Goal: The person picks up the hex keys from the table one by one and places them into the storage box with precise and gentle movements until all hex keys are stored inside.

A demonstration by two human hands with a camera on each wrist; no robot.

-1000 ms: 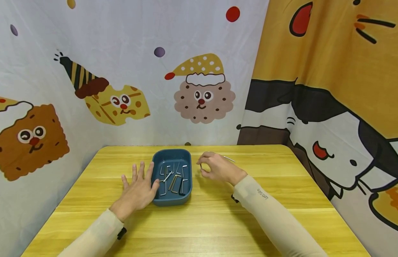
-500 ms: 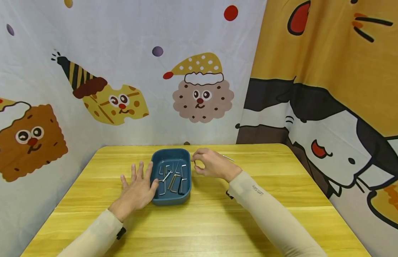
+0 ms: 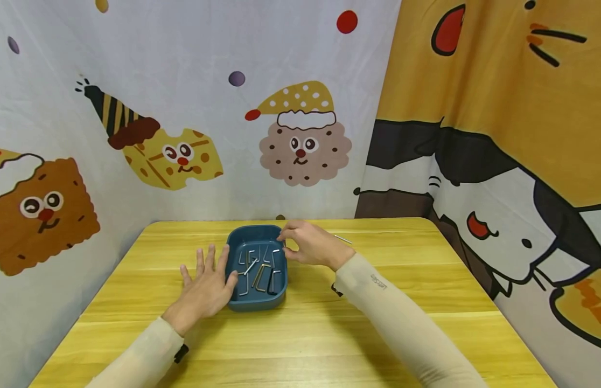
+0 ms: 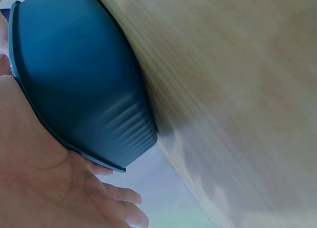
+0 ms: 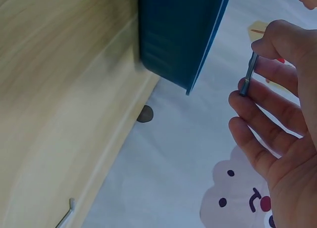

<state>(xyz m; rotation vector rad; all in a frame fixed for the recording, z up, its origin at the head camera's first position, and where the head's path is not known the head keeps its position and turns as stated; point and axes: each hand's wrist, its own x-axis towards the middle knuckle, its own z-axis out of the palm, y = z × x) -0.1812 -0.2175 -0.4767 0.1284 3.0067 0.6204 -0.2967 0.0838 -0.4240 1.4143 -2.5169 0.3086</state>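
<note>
A dark blue tray (image 3: 258,306) stands on the table with several L-shaped hex keys in it, among them a silver one (image 3: 250,267) and a black one (image 3: 271,283). My left hand (image 3: 203,291) lies spread against the tray's left side, fingers straight, thumb at the rim; the left wrist view shows the palm beside the tray wall (image 4: 79,65). Above the tray's right rim, my right hand (image 3: 315,243) pinches a small metal hex key (image 5: 249,74) between thumb and fingers. That key is hard to make out in the head view.
Another silver hex key (image 3: 343,238) lies on the wooden table (image 3: 329,339) behind my right hand, near the back edge. A patterned curtain (image 3: 194,70) hangs directly behind the table and along its sides.
My right hand has moved left with the hex key, from the bare table beside the tray to over its right rim. The left hand stays at the tray's left side.
</note>
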